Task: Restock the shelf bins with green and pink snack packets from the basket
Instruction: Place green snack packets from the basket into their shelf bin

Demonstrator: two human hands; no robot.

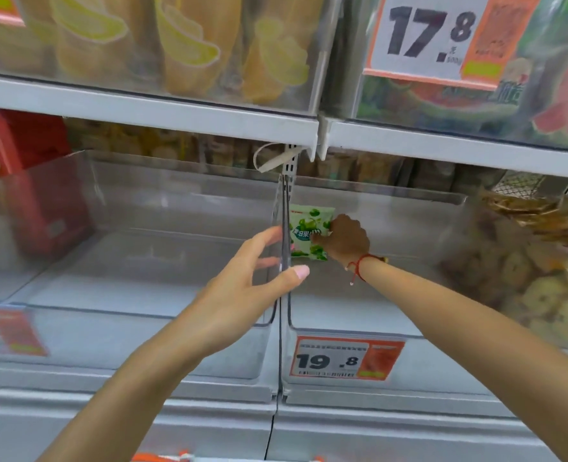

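Note:
A green snack packet (309,233) stands against the back left corner of a clear shelf bin (375,315). My right hand (345,240) reaches deep into that bin and grips the packet's right edge. My left hand (242,288) hovers at the divider between this bin and the clear bin on its left (142,295), fingers spread and straight, thumb at the divider's top edge, holding nothing. A strip of the orange basket (162,457) peeks in at the bottom edge. No pink packet is in view.
A red box (39,181) fills the far left bin. Wrapped biscuits (525,271) fill the bin at right. The shelf above (176,108) carries yellow and watermelon-print packets behind clear fronts. Price tags read 19.8 (345,358) and 17.8 (432,35).

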